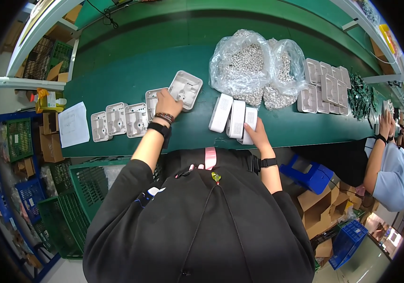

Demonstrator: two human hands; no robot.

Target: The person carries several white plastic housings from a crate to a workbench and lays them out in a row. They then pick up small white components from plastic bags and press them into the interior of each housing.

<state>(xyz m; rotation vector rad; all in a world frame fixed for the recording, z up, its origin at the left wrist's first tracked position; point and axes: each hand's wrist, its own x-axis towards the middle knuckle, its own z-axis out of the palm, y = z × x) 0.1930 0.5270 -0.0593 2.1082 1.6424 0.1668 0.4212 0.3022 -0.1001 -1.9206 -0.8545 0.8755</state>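
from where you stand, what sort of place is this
Probably a factory assembly workshop: shallow grey plastic housings and clear plastic bags of small pale parts sit on a long green workbench, and a co-worker in light-blue clothing is further along it, to the right.

Pale grey trays [190, 86], white dotted housings [238, 116], green bench [192, 129]

A green bench [117, 80] carries grey trays [99, 127], white housings [221, 113], a paper sheet [74, 125] and clear plastic bags [218, 63] (filled with small pieces [248, 61]).
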